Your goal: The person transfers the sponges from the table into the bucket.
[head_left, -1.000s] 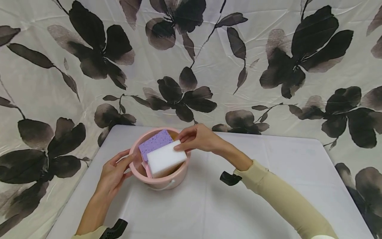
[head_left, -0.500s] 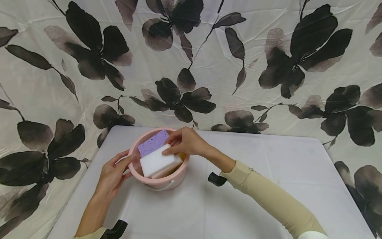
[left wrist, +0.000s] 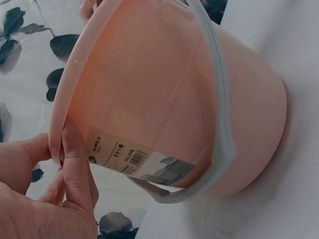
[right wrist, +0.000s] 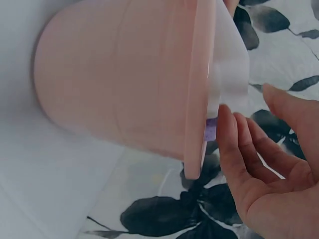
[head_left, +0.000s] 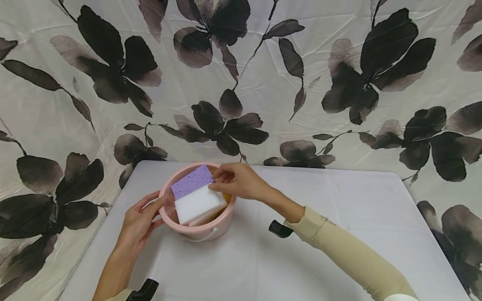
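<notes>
A pink bucket [head_left: 222, 227] stands on the table near its far edge. My left hand [head_left: 137, 223] pinches the bucket's rim on the left; in the left wrist view its fingers [left wrist: 75, 169] lie on either side of that rim. Inside the bucket, a white block-shaped sponge [head_left: 199, 203] leans at the front, with a purple speckled sponge [head_left: 191, 182] behind it. My right hand [head_left: 242, 180] hovers over the right side of the rim, close to the white sponge. In the right wrist view its thumb and fingers are spread apart and hold nothing.
Something yellow [head_left: 227, 197] shows in the bucket, mostly hidden. A pale handle [left wrist: 222, 89] hangs down the bucket's side, near a paper label [left wrist: 134, 157]. Behind the white table [head_left: 320, 234] hangs a floral cloth [head_left: 301, 83].
My right hand has brought the white sponge left and down into the bucket, then let it go. My left hand stays at the rim.
</notes>
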{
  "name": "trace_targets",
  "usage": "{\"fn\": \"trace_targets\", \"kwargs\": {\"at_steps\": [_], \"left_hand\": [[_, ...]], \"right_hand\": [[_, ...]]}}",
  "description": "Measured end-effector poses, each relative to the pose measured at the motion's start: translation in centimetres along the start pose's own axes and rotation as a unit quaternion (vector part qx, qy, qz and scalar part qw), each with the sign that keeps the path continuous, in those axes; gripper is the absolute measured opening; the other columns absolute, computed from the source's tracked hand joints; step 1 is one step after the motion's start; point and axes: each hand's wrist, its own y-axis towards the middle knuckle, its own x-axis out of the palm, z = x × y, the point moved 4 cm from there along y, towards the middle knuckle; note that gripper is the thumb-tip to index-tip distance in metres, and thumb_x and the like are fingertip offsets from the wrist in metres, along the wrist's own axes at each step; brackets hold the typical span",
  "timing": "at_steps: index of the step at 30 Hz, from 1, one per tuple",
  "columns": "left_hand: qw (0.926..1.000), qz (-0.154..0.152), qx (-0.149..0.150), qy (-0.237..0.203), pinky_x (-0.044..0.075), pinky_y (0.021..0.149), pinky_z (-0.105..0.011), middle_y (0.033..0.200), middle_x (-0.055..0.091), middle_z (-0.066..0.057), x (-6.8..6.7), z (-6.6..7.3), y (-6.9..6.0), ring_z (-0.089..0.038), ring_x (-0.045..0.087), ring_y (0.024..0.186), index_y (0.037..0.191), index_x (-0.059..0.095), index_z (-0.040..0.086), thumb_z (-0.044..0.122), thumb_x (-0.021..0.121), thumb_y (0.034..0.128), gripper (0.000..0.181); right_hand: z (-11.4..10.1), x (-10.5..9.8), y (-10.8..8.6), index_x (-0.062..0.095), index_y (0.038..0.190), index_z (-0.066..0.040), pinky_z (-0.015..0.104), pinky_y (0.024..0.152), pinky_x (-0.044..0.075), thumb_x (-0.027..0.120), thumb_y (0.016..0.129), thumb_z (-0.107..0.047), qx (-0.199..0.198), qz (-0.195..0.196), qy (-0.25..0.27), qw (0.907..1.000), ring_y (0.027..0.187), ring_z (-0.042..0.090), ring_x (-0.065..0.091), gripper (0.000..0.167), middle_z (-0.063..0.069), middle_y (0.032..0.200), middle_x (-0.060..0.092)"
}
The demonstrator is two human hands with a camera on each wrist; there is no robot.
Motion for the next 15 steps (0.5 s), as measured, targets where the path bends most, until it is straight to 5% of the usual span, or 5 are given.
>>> {"fn": "trace_targets", "kwargs": {"at_steps": [15], "left_hand": [[0.9998, -0.013, -0.008, 0.011, 0.058, 0.085, -0.021, 0.119, 0.062, 0.012, -0.1, -0.1, 0.3, -0.004, 0.063, 0.099, 0.154, 0.044, 0.017, 0.048, 0.076, 0.0913, 0.076]], "right_hand": [[2.4, -2.5, -4.1, 0.072, 0.105, -0.005, 0.032, 0.079, 0.06, 0.072, 0.096, -0.014, 0.02, 0.038, 0.017, 0.9989, 0.083, 0.016, 0.065, 0.012, 0.003, 0.094, 0.069]]}}
